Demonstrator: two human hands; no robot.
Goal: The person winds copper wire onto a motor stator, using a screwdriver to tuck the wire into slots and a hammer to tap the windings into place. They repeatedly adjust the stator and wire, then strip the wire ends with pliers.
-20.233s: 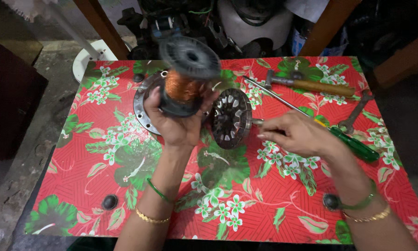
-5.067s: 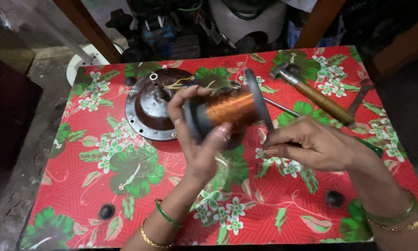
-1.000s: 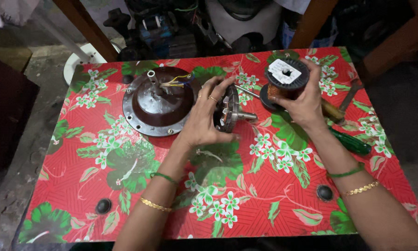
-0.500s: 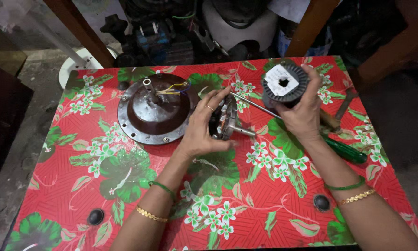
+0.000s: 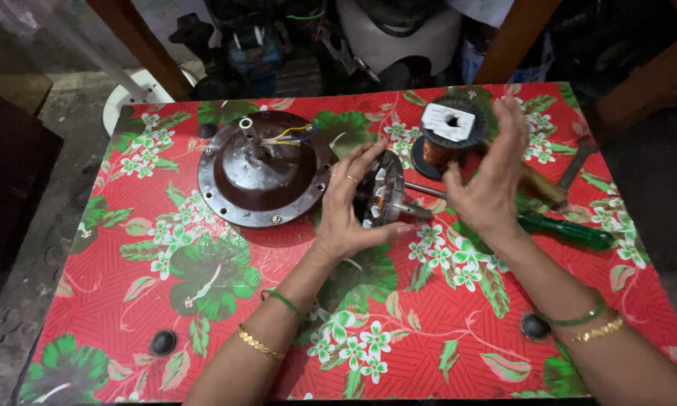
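Note:
My left hand [image 5: 347,207] grips a round metal motor stator [image 5: 380,197] with a shaft, held on edge on the red flowered table [image 5: 226,301]. A spool of copper wire [image 5: 448,135] stands upright on the table at the back right. My right hand [image 5: 489,177] hovers just right of the spool with fingers spread, holding nothing. A brown dome-shaped fan motor cover [image 5: 263,169] with coloured wires lies to the left of the stator.
A green-handled screwdriver [image 5: 568,231] lies right of my right hand, and a wooden-handled tool [image 5: 545,188] is behind it. Two black knobs [image 5: 162,343] [image 5: 535,326] sit in the table top. Dark machine parts and a white housing [image 5: 399,30] crowd the far edge.
My right hand has set the wire spool down on the table and opened, drawing slightly away from it. My left hand still holds the stator in much the same place.

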